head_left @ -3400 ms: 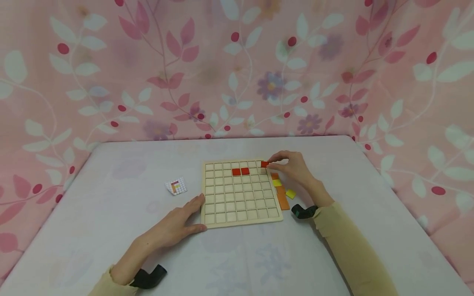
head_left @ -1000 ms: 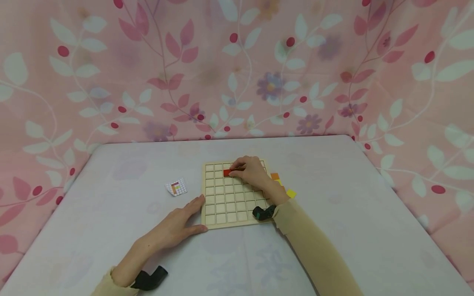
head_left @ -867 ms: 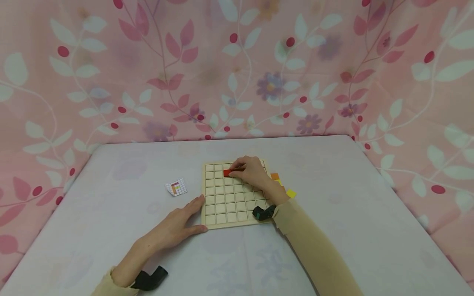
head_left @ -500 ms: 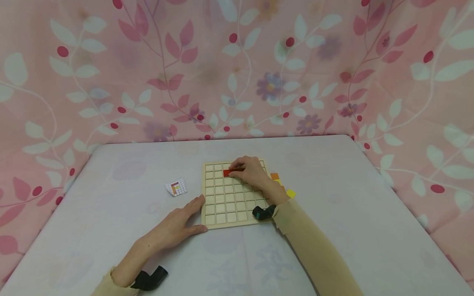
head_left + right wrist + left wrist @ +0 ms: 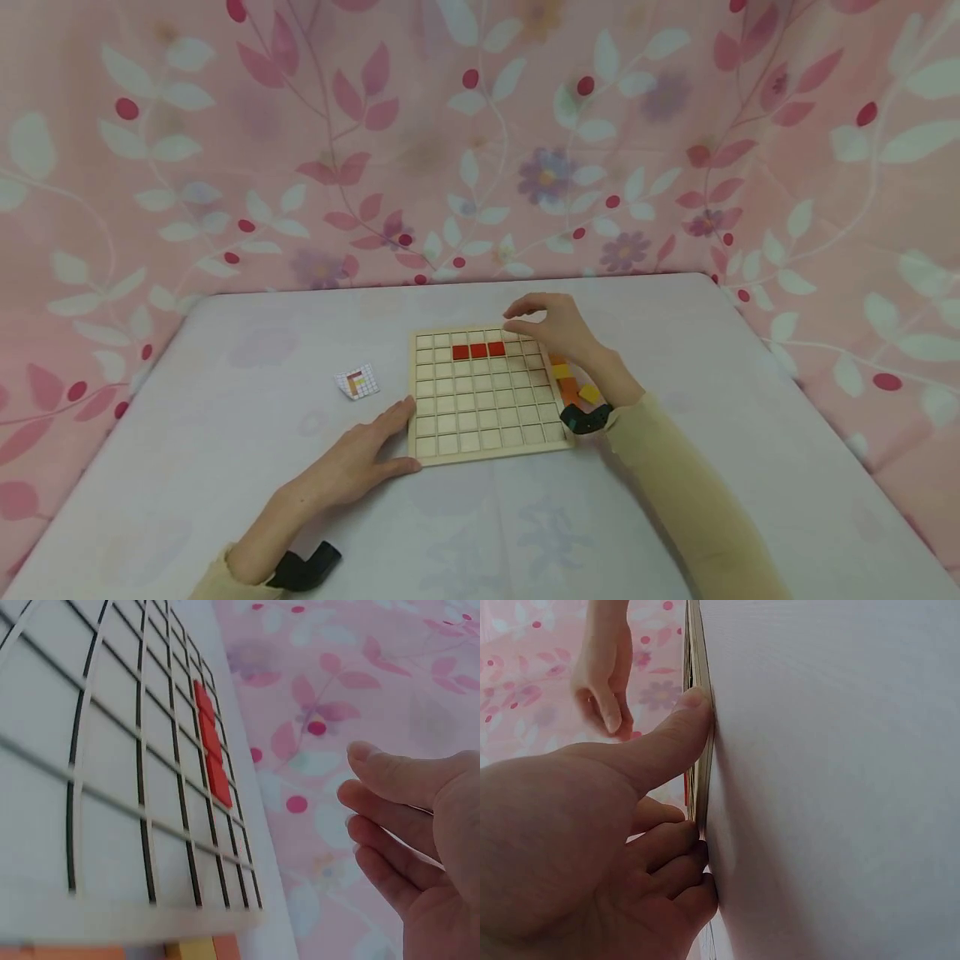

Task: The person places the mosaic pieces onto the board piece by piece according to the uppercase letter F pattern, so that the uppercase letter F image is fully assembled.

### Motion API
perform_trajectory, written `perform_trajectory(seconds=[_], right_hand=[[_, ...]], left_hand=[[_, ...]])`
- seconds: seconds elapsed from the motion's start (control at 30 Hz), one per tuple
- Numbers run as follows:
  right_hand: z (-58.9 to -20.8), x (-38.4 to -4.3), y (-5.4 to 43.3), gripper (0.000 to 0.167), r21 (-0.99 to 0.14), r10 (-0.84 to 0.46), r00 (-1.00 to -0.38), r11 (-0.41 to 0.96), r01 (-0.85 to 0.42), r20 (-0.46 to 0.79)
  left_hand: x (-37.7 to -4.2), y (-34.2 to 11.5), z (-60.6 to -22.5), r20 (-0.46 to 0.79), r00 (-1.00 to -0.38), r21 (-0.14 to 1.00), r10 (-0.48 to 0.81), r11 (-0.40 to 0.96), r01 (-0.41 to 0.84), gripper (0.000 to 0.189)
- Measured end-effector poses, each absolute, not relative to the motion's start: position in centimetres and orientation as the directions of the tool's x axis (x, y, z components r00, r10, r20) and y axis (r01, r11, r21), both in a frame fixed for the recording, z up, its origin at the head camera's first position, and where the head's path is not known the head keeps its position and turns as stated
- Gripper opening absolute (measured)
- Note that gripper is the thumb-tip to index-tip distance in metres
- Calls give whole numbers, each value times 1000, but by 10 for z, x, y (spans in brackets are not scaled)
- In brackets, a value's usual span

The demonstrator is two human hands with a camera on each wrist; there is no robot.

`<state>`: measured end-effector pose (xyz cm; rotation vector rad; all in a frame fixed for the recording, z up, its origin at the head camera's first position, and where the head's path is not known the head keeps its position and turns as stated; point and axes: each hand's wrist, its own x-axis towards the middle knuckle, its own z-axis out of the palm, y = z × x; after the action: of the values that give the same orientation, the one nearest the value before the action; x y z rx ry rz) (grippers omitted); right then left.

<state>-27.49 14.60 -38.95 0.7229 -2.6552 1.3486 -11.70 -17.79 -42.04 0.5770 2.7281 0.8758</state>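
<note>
A pale wooden grid board (image 5: pixel 467 418) lies on the table. Three red square tiles (image 5: pixel 478 351) sit side by side in cells of its second row from the far edge; the right wrist view also shows these red tiles (image 5: pixel 211 737) in a line. My left hand (image 5: pixel 348 462) rests against the board's near left corner, fingers along the left side and thumb at the corner. Above the board's far right part hovers my right hand (image 5: pixel 558 327), thumb and fingers apart and nothing between them. Orange tiles (image 5: pixel 569 387) and yellow tiles (image 5: pixel 589 394) lie beside the board's right edge.
A small paper card (image 5: pixel 357 382) with a printed coloured grid pattern lies left of the board, one corner curled. White cloth covers the table (image 5: pixel 300 325). A pink floral curtain (image 5: pixel 420 142) hangs behind it.
My right hand has brought a red tile from the far right corner to the row of two, let it go, then lifted and moved back right. The left hand stays put.
</note>
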Motion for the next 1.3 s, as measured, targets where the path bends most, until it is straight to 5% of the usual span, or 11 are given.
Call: perform_trajectory(seconds=[0.53, 1.3], right_hand=[[-403, -251, 235, 26, -639, -362, -908, 652, -409, 211], [-414, -259, 245, 19, -594, -349, -898, 674, -438, 266]], left_hand=[[-117, -178, -422, -99, -901, 596, 423, 750, 287, 88], [-117, -177, -419, -104, -900, 597, 424, 750, 284, 88]])
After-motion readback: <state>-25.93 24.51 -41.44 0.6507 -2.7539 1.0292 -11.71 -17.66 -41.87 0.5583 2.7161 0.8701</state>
